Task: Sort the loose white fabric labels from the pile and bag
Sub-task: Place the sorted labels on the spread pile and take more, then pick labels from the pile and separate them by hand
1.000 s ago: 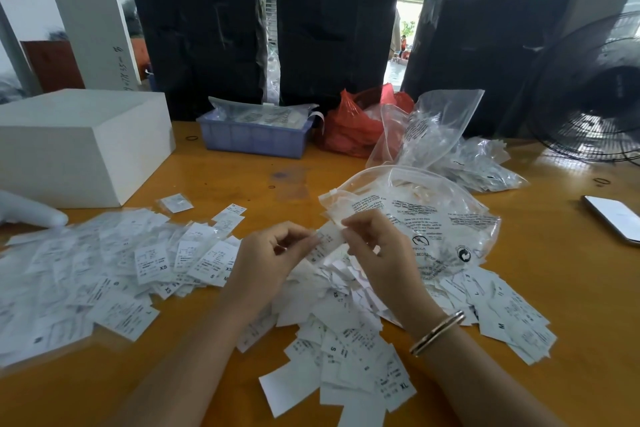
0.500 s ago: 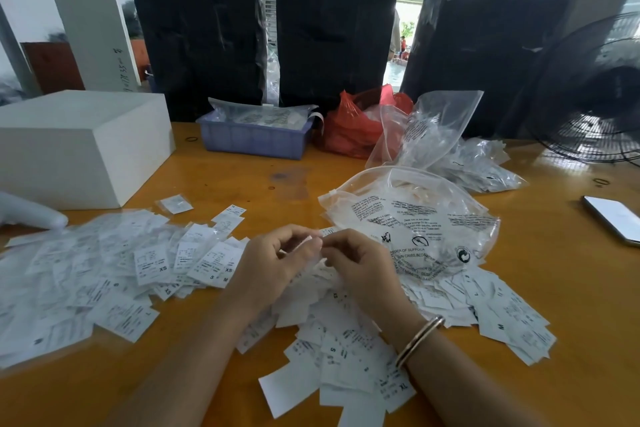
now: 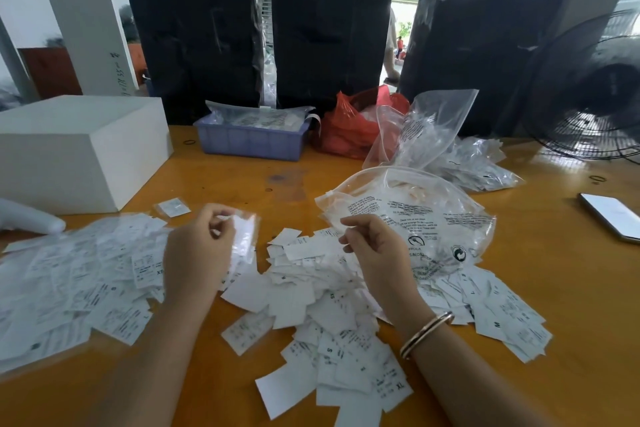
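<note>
A loose pile of white fabric labels (image 3: 322,319) with printed size letters lies on the orange table in front of me. A second spread of labels (image 3: 76,281) covers the table at the left. My left hand (image 3: 199,255) pinches one blurred white label (image 3: 244,239) above the gap between the two heaps. My right hand (image 3: 375,253) hovers over the middle pile with curled fingers and holds nothing that I can see. A clear printed plastic bag (image 3: 415,218) holding more labels lies just behind my right hand.
A white box (image 3: 79,152) stands at the back left, a blue tray (image 3: 251,140) and a red bag (image 3: 349,128) behind the piles. More clear bags (image 3: 446,146) lie back right, a fan (image 3: 595,87) and a phone (image 3: 611,220) at right.
My hands were together on one label over the middle pile. They have now parted: the left hand carried the label to the left, the right hand drew back to the right.
</note>
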